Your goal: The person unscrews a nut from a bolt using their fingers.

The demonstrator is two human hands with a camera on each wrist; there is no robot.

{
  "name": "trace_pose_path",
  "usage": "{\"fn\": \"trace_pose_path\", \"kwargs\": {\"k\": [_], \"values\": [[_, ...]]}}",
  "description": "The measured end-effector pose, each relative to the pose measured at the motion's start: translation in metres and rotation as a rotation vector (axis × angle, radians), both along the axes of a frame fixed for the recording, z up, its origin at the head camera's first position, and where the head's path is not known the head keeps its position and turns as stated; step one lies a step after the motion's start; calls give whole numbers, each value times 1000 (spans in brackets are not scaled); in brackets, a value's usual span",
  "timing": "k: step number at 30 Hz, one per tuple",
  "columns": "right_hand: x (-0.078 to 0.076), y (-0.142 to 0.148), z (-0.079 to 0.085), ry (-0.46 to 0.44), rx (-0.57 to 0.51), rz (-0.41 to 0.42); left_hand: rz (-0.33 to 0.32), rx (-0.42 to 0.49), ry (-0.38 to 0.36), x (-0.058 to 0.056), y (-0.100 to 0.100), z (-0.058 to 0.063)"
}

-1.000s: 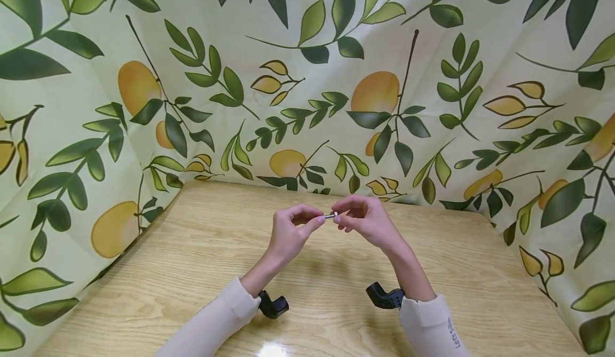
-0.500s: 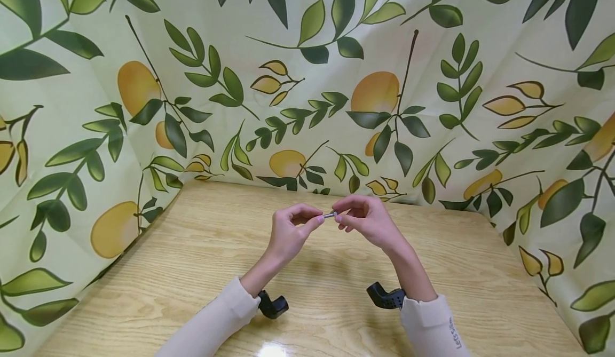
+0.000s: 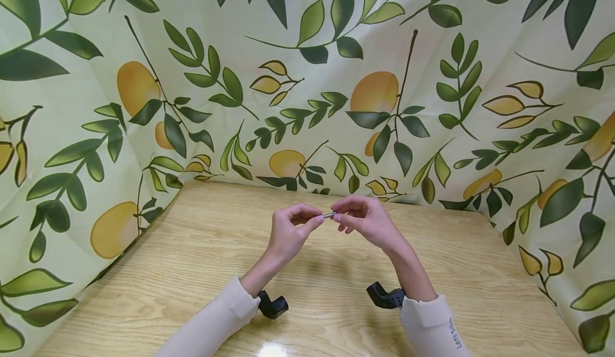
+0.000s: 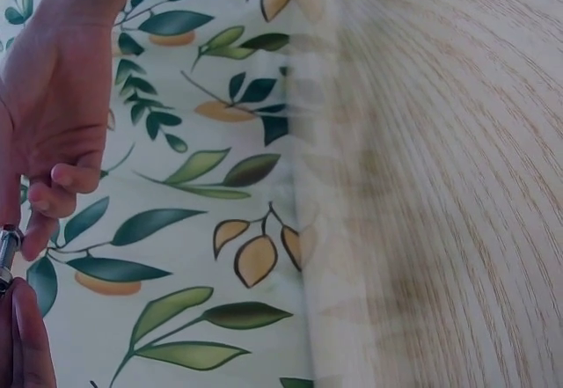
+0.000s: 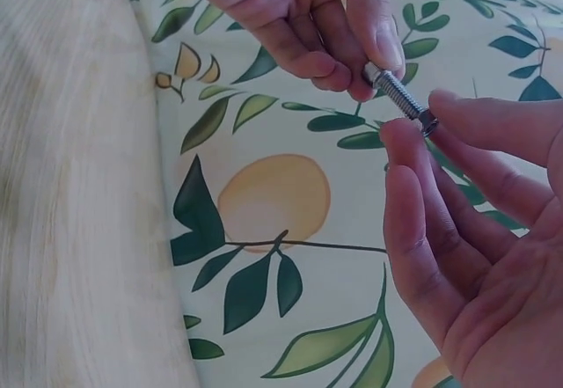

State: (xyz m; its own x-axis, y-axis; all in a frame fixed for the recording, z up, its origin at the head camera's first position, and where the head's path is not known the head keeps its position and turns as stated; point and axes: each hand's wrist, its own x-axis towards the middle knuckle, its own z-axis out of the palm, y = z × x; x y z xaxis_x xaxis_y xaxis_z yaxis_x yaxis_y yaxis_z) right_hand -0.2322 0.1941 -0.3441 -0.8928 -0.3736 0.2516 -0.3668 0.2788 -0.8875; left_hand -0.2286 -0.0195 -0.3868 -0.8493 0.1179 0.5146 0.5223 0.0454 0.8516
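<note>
A small silver bolt (image 3: 329,215) spans the short gap between the two hands above the table. Its threaded shaft shows plainly in the right wrist view, with a hexagonal piece (image 5: 428,122) at the end by the right hand. My left hand (image 3: 288,234) pinches the other end between thumb and forefinger, hiding part of it. Thumb and forefinger of my right hand (image 3: 369,222) pinch the hexagonal end, its other fingers loosely bent below. In the left wrist view the bolt (image 4: 8,249) is at the left edge, partly cut off.
A light wood-grain table (image 3: 202,250) lies beneath both hands. Behind and at the sides hangs a cloth (image 3: 307,111) printed with leaves and orange fruit. Black camera mounts (image 3: 274,304) sit at both wrists, next to the cream sleeves (image 3: 223,314).
Both arms stay in place. The right thumb and fingertips shift slightly at the bolt's hexagonal end, which catches the light differently and looks darker now. The left pinch looks the same.
</note>
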Motion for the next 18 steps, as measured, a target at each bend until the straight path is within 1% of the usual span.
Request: {"fn": "trace_pose_path", "kwargs": {"k": [5, 18], "values": [[0, -1, 1, 3, -25, -7, -5, 5, 4, -1, 0, -1], [0, -3, 0, 4, -29, -4, -11, -7, 1, 2, 2, -1]]}}
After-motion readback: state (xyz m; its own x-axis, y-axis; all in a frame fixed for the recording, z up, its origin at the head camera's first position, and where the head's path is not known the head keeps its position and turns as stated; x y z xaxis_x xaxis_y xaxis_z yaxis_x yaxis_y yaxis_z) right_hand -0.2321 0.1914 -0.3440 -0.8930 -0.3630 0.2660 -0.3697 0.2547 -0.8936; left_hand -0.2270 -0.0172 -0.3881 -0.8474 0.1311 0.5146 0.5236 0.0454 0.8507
